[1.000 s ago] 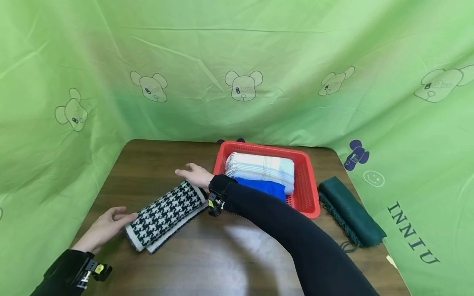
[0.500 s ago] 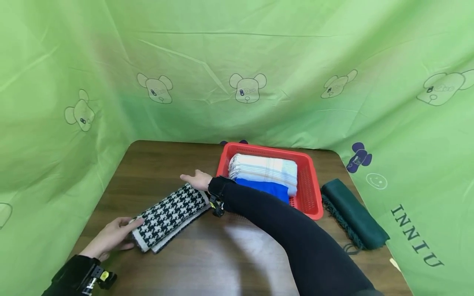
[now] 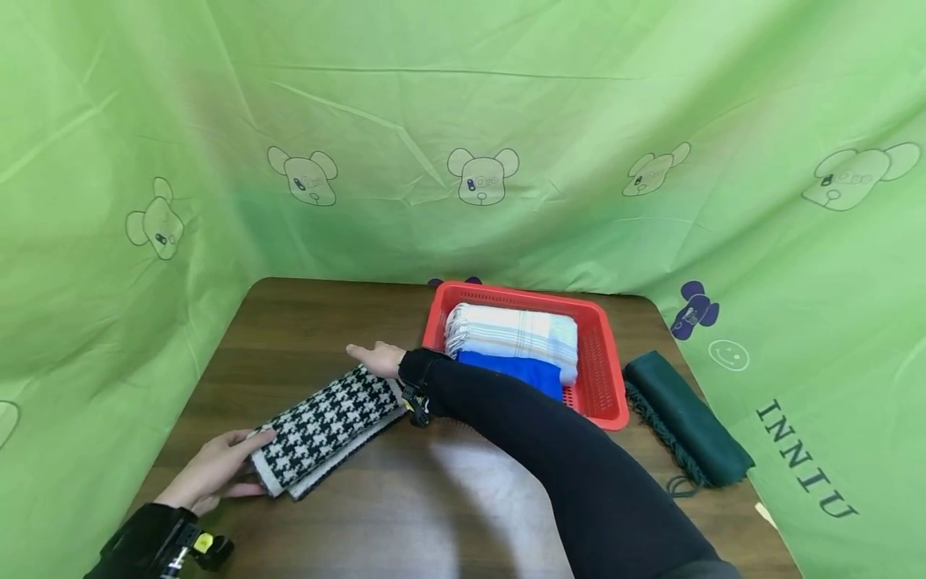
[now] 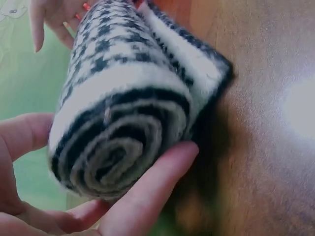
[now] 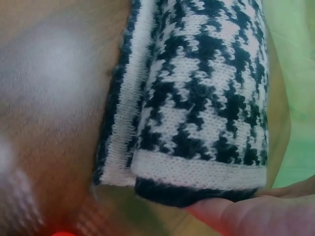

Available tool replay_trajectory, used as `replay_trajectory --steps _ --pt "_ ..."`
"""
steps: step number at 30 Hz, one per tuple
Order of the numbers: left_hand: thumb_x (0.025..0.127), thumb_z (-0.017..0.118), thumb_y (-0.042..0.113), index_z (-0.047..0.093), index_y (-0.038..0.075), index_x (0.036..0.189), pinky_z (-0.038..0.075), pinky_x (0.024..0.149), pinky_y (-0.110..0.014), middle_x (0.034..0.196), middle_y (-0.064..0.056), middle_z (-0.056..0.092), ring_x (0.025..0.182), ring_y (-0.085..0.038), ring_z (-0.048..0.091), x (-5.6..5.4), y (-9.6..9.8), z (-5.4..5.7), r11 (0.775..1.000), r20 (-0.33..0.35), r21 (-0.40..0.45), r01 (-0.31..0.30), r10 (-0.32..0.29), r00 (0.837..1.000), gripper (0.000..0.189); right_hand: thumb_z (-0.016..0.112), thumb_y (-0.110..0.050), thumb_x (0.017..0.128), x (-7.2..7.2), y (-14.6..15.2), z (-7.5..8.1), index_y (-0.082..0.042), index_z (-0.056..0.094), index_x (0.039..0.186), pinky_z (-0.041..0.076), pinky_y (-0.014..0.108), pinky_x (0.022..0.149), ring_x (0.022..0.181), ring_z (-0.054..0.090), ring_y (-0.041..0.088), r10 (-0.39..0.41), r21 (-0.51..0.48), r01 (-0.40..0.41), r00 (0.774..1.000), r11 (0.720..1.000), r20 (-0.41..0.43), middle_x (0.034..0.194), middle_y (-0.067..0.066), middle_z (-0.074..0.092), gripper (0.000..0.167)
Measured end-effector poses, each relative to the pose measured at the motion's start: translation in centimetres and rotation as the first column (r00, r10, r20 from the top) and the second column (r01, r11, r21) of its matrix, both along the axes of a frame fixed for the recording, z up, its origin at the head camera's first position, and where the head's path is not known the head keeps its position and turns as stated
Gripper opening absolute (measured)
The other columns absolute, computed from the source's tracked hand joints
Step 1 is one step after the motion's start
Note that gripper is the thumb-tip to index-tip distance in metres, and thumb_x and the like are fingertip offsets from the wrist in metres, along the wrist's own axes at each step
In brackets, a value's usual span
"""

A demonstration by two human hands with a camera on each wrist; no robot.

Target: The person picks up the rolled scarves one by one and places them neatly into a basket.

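A rolled black-and-white houndstooth scarf [image 3: 329,422] lies slantwise on the wooden table, its loose end forming a flap along the near side. My left hand [image 3: 217,469] grips the near-left end; in the left wrist view its fingers and thumb curve round the spiral end of the roll [image 4: 118,142]. At the far-right end, my right hand [image 3: 381,359] holds the roll, one finger pointing out to the left. The right wrist view shows the thumb [image 5: 221,214] against that end of the scarf [image 5: 202,108]; the other fingers are mostly hidden there.
A red plastic basket [image 3: 608,374] stands at the back right, holding a folded pale striped cloth [image 3: 514,331] and a blue cloth [image 3: 514,371]. Right of it lies a dark green fringed scarf [image 3: 687,418], rolled up. Green curtains [image 3: 391,233] surround the table [image 3: 304,322].
My left hand has closed in round the scarf's near-left end, its fingers lower beside the roll. My right hand stays at the other end. The scarf is nearly still; the view has shifted slightly.
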State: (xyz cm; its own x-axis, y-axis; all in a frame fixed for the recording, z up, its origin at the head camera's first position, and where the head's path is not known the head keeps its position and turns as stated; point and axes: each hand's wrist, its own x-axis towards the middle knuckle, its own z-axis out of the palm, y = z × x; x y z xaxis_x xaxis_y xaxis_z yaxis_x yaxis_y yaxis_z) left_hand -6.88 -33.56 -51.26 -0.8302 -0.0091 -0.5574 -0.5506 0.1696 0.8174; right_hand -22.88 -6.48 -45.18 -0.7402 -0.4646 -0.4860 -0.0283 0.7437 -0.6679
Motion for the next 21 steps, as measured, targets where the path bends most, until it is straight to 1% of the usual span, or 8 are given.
replay_trajectory --steps 2,4,9,12,14,17,19,21 --pt "0.112 0.054 0.04 0.015 -0.023 0.156 0.065 0.086 -0.044 0.132 -0.032 0.058 0.099 -0.017 0.069 -0.1 -0.3 0.2 1.0 0.0 -0.02 -0.008 0.008 1.0 0.086 0.031 -0.06 0.112 0.2 -0.1 -0.1 0.002 0.029 0.166 0.031 0.036 0.127 0.159 0.03 0.031 -0.022 -0.017 0.022 1.0 1.0 0.014 0.173 0.018 0.032 0.082" --pt "0.113 0.053 0.041 0.015 -0.024 0.156 0.065 0.086 -0.043 0.133 -0.033 0.056 0.099 -0.017 0.068 -0.1 -0.8 0.3 0.999 -0.003 -0.043 -0.002 0.002 1.0 0.087 0.031 -0.06 0.112 0.4 -0.1 -0.2 0.002 0.029 0.166 0.031 0.037 0.127 0.16 0.029 0.032 -0.038 -0.029 0.038 0.999 0.999 0.025 0.173 0.018 0.031 0.082" --pt "0.113 0.05 0.044 0.011 -0.025 0.156 0.065 0.087 -0.041 0.142 -0.041 0.046 0.104 -0.019 0.065 -0.3 -1.9 0.4 0.995 0.004 -0.094 0.026 -0.025 1.0 0.09 0.029 -0.06 0.112 1.1 -0.3 -0.2 0.001 0.027 0.167 0.029 0.04 0.128 0.161 0.027 0.033 -0.056 -0.056 0.058 0.998 0.997 0.041 0.174 0.018 0.028 0.082" --pt "0.113 0.05 0.045 0.009 -0.025 0.156 0.064 0.088 -0.041 0.146 -0.044 0.041 0.107 -0.02 0.064 -0.4 -2.3 0.4 0.994 0.012 -0.108 0.032 -0.031 0.999 0.092 0.029 -0.06 0.112 1.5 -0.5 -0.4 0.001 0.028 0.167 0.03 0.04 0.128 0.16 0.029 0.033 -0.076 -0.07 0.079 0.996 0.994 0.038 0.173 0.018 0.03 0.082" --pt "0.113 0.05 0.045 0.009 -0.026 0.156 0.064 0.088 -0.041 0.146 -0.045 0.04 0.107 -0.02 0.065 -0.4 -2.6 0.4 0.993 0.013 -0.113 0.036 -0.035 0.999 0.092 0.029 -0.06 0.112 1.9 -0.6 -0.6 0.002 0.029 0.166 0.031 0.039 0.127 0.159 0.031 0.033 -0.101 -0.077 0.103 0.994 0.992 0.032 0.172 0.018 0.032 0.083" --pt "0.113 0.049 0.044 0.009 -0.026 0.155 0.064 0.088 -0.041 0.146 -0.046 0.04 0.106 -0.02 0.065 -0.5 -2.9 0.4 0.991 0.015 -0.122 0.048 -0.047 0.999 0.091 0.031 -0.061 0.112 2.3 -0.7 -1.0 0.002 0.029 0.166 0.032 0.039 0.127 0.158 0.033 0.033 -0.138 -0.097 0.142 0.989 0.985 0.046 0.172 0.018 0.033 0.083" --pt "0.113 0.048 0.044 0.008 -0.026 0.155 0.064 0.088 -0.041 0.148 -0.048 0.036 0.109 -0.024 0.065 -0.6 -3.2 0.3 0.99 0.022 -0.132 0.058 -0.056 0.998 0.092 0.032 -0.06 0.112 2.6 -0.8 -1.2 0.002 0.03 0.166 0.032 0.04 0.127 0.158 0.032 0.033 -0.154 -0.111 0.159 0.986 0.981 0.057 0.172 0.017 0.033 0.083" --pt "0.113 0.048 0.045 0.006 -0.027 0.156 0.064 0.089 -0.041 0.151 -0.05 0.031 0.114 -0.034 0.064 -0.7 -3.4 0.3 0.987 0.031 -0.149 0.067 -0.063 0.998 0.093 0.032 -0.06 0.111 2.8 -0.9 -1.3 0.001 0.032 0.166 0.033 0.04 0.126 0.157 0.034 0.032 -0.161 -0.118 0.167 0.985 0.979 0.059 0.171 0.017 0.035 0.082"
